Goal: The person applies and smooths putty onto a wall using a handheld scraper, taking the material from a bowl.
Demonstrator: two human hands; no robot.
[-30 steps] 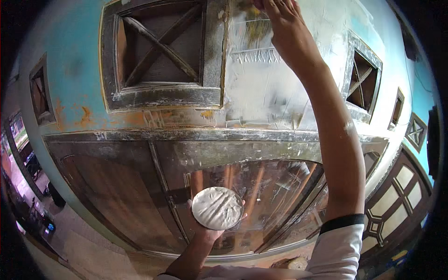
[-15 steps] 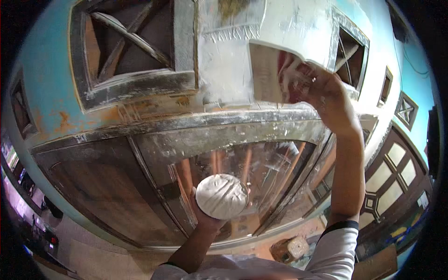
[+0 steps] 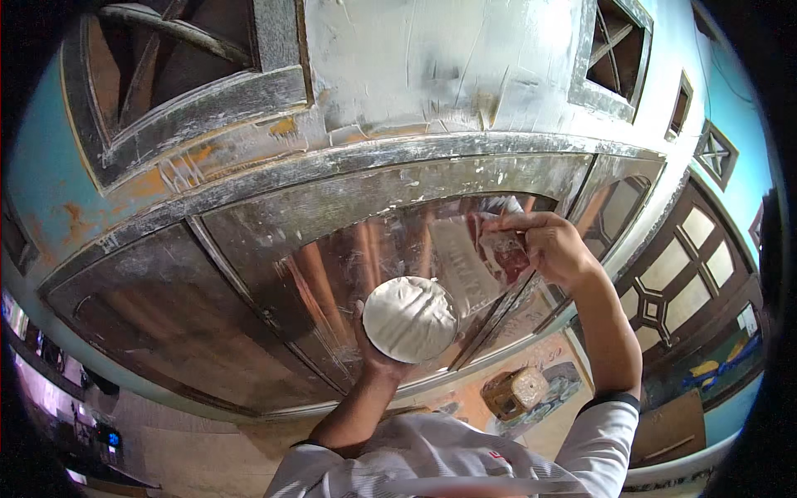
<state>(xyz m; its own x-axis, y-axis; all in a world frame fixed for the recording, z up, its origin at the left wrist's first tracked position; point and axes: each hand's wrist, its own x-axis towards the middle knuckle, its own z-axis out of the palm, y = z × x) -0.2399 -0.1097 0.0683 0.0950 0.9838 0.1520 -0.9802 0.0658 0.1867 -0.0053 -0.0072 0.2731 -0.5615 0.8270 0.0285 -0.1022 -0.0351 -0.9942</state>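
Note:
My left hand [image 3: 378, 363] holds a round container of white putty [image 3: 410, 320] from below, in front of a glazed wooden panel. Grooves and ridges mark the putty's surface. My right hand [image 3: 561, 251] is closed on a wide putty knife [image 3: 459, 259], its blade pale with motion blur and a dark red part showing by the fingers. The blade's lower edge is close to the container's right rim; whether they touch I cannot tell. Above, a wall patch [image 3: 407, 62] is coated with wet-looking white putty, with streaks and ragged lower edges.
Wooden vent frames with crossed bars [image 3: 184, 37] flank the coated patch. A weathered wooden ledge [image 3: 357, 151] runs below it, above the dark panels. A small worn stool [image 3: 518, 393] stands on the floor. At the right is a brown door [image 3: 677, 257] with pale panes.
My right hand has brought the putty knife down from the wall to beside the container. The left hand and container sit slightly higher and further right in view. The view has tilted downward.

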